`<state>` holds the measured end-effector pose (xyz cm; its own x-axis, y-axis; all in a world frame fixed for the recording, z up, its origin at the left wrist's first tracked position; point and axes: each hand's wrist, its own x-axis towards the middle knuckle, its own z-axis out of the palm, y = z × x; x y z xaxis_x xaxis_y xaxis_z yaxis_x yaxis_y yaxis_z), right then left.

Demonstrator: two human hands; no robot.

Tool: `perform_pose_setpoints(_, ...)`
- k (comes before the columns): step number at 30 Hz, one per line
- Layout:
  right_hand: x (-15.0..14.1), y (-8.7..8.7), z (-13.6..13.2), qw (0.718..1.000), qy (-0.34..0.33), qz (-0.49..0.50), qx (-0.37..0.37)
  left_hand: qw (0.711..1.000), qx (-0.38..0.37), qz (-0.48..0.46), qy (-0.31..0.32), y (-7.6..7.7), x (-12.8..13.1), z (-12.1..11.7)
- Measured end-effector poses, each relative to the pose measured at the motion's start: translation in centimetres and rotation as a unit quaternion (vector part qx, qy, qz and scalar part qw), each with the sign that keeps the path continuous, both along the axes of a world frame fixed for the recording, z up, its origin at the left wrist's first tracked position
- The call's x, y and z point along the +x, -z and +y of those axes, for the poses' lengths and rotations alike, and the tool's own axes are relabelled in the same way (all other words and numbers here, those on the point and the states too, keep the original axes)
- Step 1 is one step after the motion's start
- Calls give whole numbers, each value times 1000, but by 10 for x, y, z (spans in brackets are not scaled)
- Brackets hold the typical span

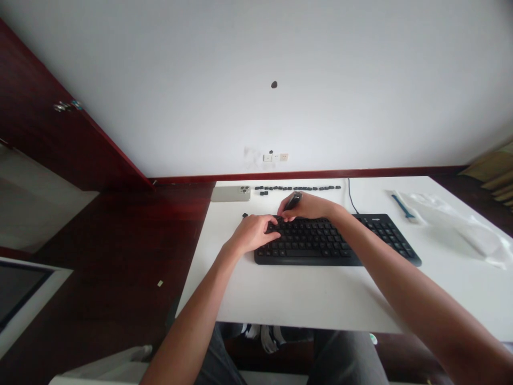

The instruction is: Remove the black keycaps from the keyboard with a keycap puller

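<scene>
Far left: dark red door [36, 101], metal handle [67, 106] on it, dark reddish floor [120, 278] below with a small pale scrap [160, 283] lying on it. Then the white table [288, 299]. At its back left corner, phone [226, 194] lying flat, camera cluster facing up. Single black piece [245, 215] on the tabletop, just beyond the left hand [255, 231]. Left hand is at the upper left part of the black keyboard [308, 252], thumb and forefinger a little apart over the keys; nothing seen held, can't tell if the tips press down. Two small black pieces [264, 193] sit side by side behind it, keycap-like. Right hand [304, 206] next, fingers closed round a black tool [295, 200], tilted, its lower end down among the hand's fingers at the keyboard's back left edge; tip hidden. Behind both hands, long row of keycaps [298, 188] along the table's back edge; wall sockets [276, 158] above. Keyboard lies flat mid-table, right forearm crossing over it, cable [351, 198] running from its back edge to the table's back edge. Right: blue tool [403, 207], lying near a crumpled clear plastic bag [460, 224]. Far right, yellowish curtain [495, 171]
</scene>
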<state>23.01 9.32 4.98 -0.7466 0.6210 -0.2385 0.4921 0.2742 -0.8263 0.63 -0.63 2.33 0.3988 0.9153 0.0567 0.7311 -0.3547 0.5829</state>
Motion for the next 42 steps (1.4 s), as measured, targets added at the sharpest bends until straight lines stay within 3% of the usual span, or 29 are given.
perform_pose_setpoints(8,-8,-18,-12,981,-27,-82,171,1000,4,-20,-18,1,-3,0)
perform_pose_setpoints(11,-13,-25,-21,971,-45,-107,209,999,14,-14,-41,2,-5,2)
perform_pose_setpoints(20,-23,-34,-50,941,-71,-179,278,999,19,23,-31,4,-2,5)
perform_pose_setpoints(25,-25,-34,-75,917,-36,-230,322,999,18,25,-20,2,-4,5)
perform_pose_setpoints(29,-16,-17,-96,911,-16,-198,363,1000,22,18,10,1,-5,5)
perform_pose_setpoints(36,-8,43,-112,907,60,-100,404,999,48,25,5,6,-4,6)
perform_pose_setpoints(42,-10,54,-111,892,69,-65,441,998,67,-12,15,11,0,6)
